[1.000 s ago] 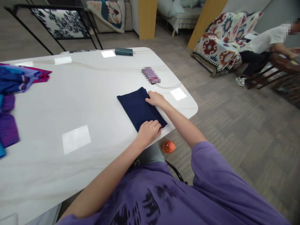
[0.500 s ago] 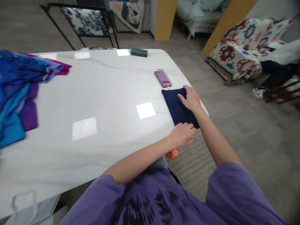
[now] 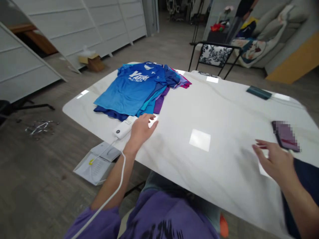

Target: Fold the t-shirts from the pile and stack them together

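Two hands (image 3: 142,128) (image 3: 277,159), one navy cloth (image 3: 309,179) near right, one pile of shirts (image 3: 131,91) at left; one phone (image 3: 286,136) at right, one table (image 3: 229,113)

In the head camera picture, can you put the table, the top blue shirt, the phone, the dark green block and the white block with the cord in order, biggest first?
1. Table
2. Top blue shirt
3. Phone

Dark green block and white block: smallest, too alike to rank.

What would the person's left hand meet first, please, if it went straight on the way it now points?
The left hand would probably meet the shirt pile first, around its teal or purple edge. Its height above the table is hard to judge, so it might pass over.
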`<state>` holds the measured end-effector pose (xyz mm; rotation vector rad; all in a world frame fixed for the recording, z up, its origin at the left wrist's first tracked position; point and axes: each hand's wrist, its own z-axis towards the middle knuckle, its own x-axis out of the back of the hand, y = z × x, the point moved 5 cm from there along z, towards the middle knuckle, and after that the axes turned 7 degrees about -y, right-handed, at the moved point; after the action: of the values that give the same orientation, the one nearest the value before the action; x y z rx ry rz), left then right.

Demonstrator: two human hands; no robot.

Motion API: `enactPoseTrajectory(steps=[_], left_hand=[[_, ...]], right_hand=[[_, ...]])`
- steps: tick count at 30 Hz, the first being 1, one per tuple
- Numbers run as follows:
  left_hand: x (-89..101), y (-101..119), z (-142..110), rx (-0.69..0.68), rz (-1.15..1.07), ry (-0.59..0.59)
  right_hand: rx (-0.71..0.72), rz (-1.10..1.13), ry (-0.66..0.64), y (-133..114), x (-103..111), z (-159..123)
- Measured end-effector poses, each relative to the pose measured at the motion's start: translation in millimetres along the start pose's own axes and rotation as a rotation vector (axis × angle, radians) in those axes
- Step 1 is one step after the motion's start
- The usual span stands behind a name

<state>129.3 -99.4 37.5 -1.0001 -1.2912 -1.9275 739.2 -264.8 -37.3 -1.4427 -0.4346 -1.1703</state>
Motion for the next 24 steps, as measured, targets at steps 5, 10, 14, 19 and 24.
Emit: enactPoseTrajectory(steps=[5,10,14,19,24], left_hand=[[35.2,-98.9,18.0,0.261,0.188,0.132],[30.0,-133.0,33.3,0.428,0.288,0.071],[30.7,-146.1,37.1,0.47,0.268,0.043],[40.2,-149.7,36.6,0.367,0.263,0.099],[47.8,-138.1,32.5,0.196,0.242,0.13]], right_hand=[[0.309,0.074,-0.376,-181.6,-126.4,104.5],[0.474,0.085,-0.454,-343.8,-248.1,211.8],[0.428,0.169,-0.359,-435.1,-315.8,299.9],[0.276,0.116,-0.273,-499.4,-368.9,379.6],[0.196,-0.019,-0.224,-512.2,-389.8,408.6]])
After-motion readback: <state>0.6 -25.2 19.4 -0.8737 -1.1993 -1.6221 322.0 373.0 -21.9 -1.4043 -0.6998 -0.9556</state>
